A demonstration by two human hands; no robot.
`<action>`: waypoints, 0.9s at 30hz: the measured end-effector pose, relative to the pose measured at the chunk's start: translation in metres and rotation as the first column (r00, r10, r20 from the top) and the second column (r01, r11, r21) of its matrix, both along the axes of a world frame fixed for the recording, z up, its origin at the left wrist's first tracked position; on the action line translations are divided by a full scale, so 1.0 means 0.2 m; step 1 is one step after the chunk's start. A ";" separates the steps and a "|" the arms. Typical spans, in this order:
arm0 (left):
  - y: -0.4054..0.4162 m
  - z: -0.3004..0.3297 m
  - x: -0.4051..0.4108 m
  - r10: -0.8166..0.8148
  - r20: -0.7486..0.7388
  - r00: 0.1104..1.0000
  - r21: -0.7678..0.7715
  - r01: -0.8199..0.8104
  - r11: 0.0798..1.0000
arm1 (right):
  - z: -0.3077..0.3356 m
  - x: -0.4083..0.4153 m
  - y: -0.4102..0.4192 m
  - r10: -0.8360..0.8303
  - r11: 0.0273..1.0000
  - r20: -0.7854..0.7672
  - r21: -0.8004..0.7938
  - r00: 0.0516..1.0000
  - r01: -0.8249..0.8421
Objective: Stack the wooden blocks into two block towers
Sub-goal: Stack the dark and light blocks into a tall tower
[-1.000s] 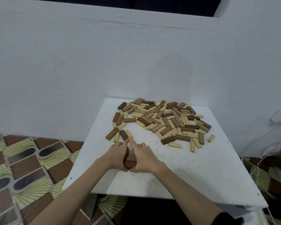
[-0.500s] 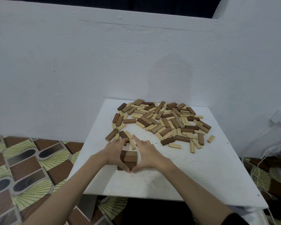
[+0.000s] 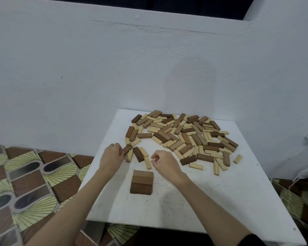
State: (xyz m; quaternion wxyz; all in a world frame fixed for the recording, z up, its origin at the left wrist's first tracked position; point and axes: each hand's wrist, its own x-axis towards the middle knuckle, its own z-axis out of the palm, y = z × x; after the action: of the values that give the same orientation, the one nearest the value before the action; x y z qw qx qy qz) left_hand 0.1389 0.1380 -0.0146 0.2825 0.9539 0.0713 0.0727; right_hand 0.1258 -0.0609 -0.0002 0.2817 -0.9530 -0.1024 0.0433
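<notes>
White wall behind, white counter (image 3: 212,201) in front, and right in the middle of the near half sits the start of tower one: a low base of dark blocks (image 3: 141,182) laid side by side, squared up and clear of everything else. Looks like one course, maybe two; hard to say from this angle. Smart spot, I'd judge, with bare board on every side so fingers can come in from either flank.

Just beyond it, the left hand (image 3: 112,157) has its fingers curled onto the end of a dark brown block (image 3: 126,150) at the near-left fringe of the scatter, pinching it, apparently to bring it to the build. To the right of that grip lie a pale block (image 3: 129,155), another dark one (image 3: 138,154) and two more pale ones. The right hand (image 3: 164,163) hovers just right of those, fingers loosely curled, holding nothing, close to the pale block (image 3: 147,162) nearest it.

Further out from both hands, the big pile of loose blocks (image 3: 185,137) spreads across the far half, mixed dark and pale, running near the counter's back edge.

Room to work? Plenty right of the base for a second tower. Left edge is close to the left wrist though, with patterned floor (image 3: 25,183) below, so a nudged block could go over.
</notes>
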 end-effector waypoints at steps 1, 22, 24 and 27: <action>-0.01 0.00 0.01 0.027 -0.006 1.000 -0.019 -0.027 0.999 | -0.01 0.01 0.03 -0.017 1.000 0.002 0.022 1.000 0.017; 0.02 -0.08 0.08 0.101 0.039 0.994 -0.057 -0.099 0.993 | -0.11 0.23 0.33 0.035 0.988 -0.057 -0.151 0.998 -0.044; 0.01 -0.08 0.08 0.104 0.056 0.993 -0.101 -0.098 0.990 | -0.11 0.24 0.33 0.001 0.996 -0.083 -0.085 0.997 -0.008; -0.02 -0.07 0.07 0.081 0.109 0.991 -0.091 -0.071 0.993 | -0.10 0.24 0.31 -0.100 0.983 -0.128 0.139 0.987 0.117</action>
State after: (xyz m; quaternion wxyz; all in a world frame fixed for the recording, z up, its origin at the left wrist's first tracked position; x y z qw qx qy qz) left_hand 0.1539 0.1333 -0.0283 0.3245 0.9316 0.0945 0.1338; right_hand 0.1729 0.0003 -0.0193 0.3585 -0.9296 -0.0360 0.0779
